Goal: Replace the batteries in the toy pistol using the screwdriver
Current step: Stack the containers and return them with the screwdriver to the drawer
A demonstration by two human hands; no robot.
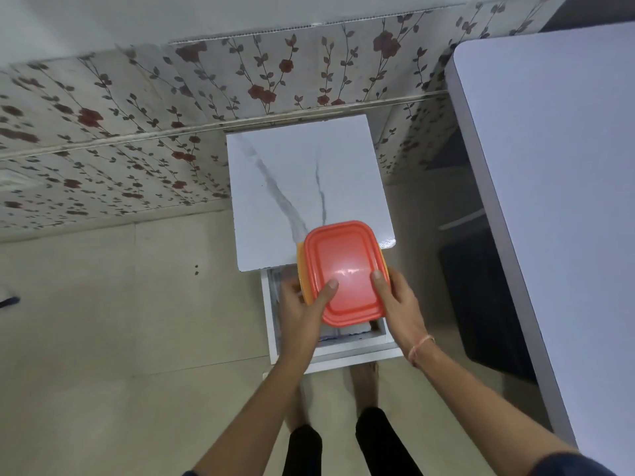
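Observation:
I hold an orange plastic box with a red-orange lid (343, 269) in both hands above an open white drawer (330, 355). My left hand (302, 304) grips its left side with the thumb on the lid. My right hand (395, 300) grips the right side, thumb on the lid too. The lid is on, so the box's contents are hidden. No toy pistol, screwdriver or batteries are in view.
The drawer belongs to a small white cabinet with a marble-pattern top (302, 187) against a floral wall (137, 132). A large white table (556, 201) stands to the right, a dark object (481, 304) under it. My feet stand on the beige floor (137, 338).

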